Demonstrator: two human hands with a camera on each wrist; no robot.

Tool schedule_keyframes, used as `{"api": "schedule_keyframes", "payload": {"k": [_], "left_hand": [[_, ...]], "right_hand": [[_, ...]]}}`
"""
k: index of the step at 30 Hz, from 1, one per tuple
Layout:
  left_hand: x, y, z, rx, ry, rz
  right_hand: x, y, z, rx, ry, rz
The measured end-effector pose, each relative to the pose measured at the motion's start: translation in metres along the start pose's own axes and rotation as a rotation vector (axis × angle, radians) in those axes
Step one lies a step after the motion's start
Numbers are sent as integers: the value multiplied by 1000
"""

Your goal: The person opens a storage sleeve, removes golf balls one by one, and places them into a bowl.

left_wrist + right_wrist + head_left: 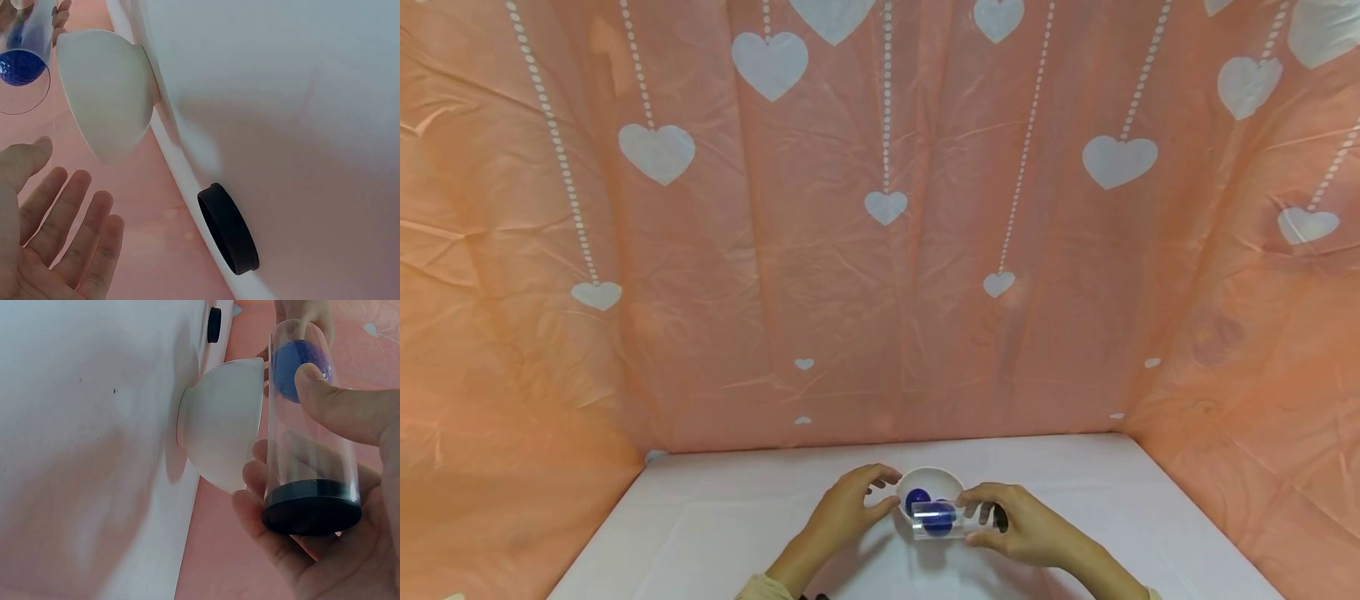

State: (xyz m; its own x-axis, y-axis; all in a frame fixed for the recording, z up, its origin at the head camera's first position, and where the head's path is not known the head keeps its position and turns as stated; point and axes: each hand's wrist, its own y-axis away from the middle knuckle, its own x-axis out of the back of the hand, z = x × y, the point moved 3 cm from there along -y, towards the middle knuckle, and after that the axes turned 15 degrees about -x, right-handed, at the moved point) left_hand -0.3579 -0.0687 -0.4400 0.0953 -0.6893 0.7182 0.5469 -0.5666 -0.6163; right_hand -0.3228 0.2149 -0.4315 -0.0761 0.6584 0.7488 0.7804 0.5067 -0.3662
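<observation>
My right hand [1026, 525] grips a clear plastic tube [312, 450] with a black cap on its near end. The tube lies sideways over the white bowl [931, 479], its far mouth uncovered and pointing left. Inside the tube, near that mouth, sits a blue ball [290, 370]. Another blue ball [917, 500] rests in the bowl; the tube partly hides what else lies there. To the bowl's left is my left hand [850, 504], fingers spread and relaxed, holding nothing. In the left wrist view its fingertips [100, 200] stand apart from the bowl.
A loose black cap [228, 228] stands on the white tabletop [715, 500], on the left hand's side of the bowl. Orange sheeting with white hearts [880, 333] encloses the table at the back and both sides.
</observation>
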Motion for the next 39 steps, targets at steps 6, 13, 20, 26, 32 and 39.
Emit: {"api": "schedule_keyframes", "payload": {"k": [6, 13, 20, 26, 32, 39], "left_hand": [[2, 6, 1, -8, -1, -3], [7, 16, 4, -10, 1, -7], [6, 20, 6, -7, 68, -28], [4, 21, 8, -11, 101, -37], [2, 22, 12, -38, 195, -32], [-2, 21, 15, -10, 254, -47]], "right_hand": [[0, -1, 0, -11, -3, -5], [0, -1, -2, -16, -3, 2], [-1, 0, -1, -11, -2, 2], [-2, 0, -1, -15, -18, -9], [-1, 1, 0, -18, -5, -2], [-1, -1, -2, 9, 0, 8]]}}
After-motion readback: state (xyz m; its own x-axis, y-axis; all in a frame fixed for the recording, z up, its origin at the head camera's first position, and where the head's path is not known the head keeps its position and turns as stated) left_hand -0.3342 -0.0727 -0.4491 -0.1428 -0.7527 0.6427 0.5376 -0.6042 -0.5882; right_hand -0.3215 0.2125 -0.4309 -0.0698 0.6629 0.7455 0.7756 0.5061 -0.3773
